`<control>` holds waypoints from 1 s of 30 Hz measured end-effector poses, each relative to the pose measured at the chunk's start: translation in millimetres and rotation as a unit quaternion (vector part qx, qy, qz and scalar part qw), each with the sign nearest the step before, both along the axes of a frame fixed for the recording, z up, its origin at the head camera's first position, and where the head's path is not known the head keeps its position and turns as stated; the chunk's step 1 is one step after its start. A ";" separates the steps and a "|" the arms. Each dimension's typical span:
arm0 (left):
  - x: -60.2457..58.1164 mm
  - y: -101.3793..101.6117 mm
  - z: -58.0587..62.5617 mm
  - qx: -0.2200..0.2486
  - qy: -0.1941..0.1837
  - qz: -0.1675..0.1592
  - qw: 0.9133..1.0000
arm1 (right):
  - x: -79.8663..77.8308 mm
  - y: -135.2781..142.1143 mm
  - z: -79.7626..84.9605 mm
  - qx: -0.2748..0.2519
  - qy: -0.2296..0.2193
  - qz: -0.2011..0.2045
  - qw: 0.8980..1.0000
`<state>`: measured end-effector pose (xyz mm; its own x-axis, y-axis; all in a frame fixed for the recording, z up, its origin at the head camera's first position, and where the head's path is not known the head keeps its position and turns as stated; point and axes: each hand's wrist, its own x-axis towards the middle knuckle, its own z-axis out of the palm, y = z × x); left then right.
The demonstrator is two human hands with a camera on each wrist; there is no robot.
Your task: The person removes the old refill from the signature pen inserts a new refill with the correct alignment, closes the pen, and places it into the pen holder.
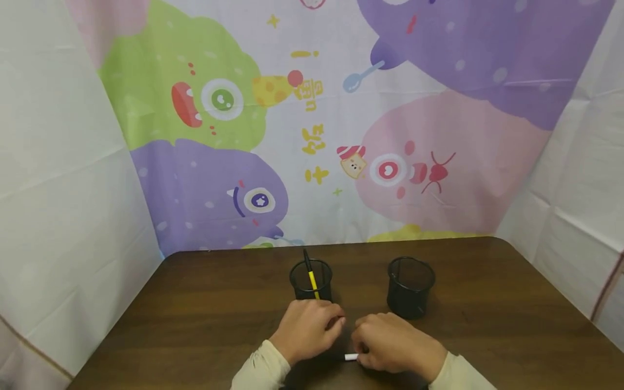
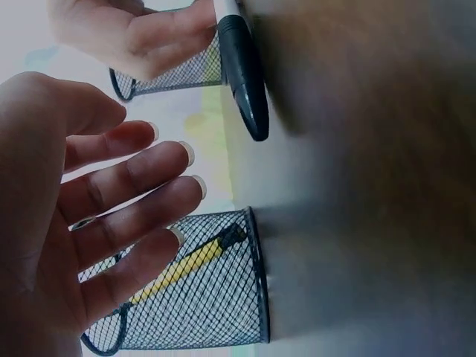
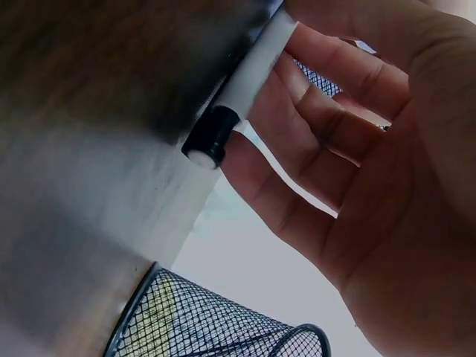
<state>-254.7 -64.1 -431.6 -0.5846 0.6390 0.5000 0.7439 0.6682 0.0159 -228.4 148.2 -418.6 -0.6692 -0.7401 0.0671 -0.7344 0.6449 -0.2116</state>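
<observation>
My right hand (image 1: pixel 397 342) pinches a white marker with a black cap (image 2: pixel 244 78) low over the table. In the right wrist view the marker's white barrel (image 3: pixel 256 67) slants past the fingers, with a black end pointing down-left. My left hand (image 1: pixel 310 327) holds nothing; its fingers (image 2: pixel 137 178) are loosely bent in the left wrist view. Just beyond that hand stands a black mesh pen cup (image 1: pixel 298 290) with a yellow-and-black pen (image 1: pixel 312 279) leaning in it. Another black mesh pen cup (image 1: pixel 408 298) stands behind my right hand.
Both cups stand on a dark wood-grain table (image 1: pixel 219 303) with rounded far corners. A cloth with cartoon monsters (image 1: pixel 312 206) hangs behind the far edge. Plain white cloth (image 1: pixel 73 189) hangs at the left and right sides.
</observation>
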 end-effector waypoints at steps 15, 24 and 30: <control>-1.0 -6.5 -1.2 -0.005 -0.042 -0.010 0.999 | -6.3 7.4 -0.6 -0.021 -0.003 -0.011 1.000; -2.1 -12.4 0.8 -0.008 -0.053 0.006 0.999 | -9.6 11.9 6.0 -0.038 0.026 -0.027 0.999; -2.9 -14.0 0.4 -0.014 -0.058 0.009 0.998 | -10.8 15.8 8.3 -0.054 0.052 -0.033 0.997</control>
<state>-257.6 -78.1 -431.2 -0.6499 0.6400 0.4100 0.7253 0.6834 0.0829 -239.2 164.0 -410.3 -0.7019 -0.6791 0.2148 -0.7123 0.6707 -0.2071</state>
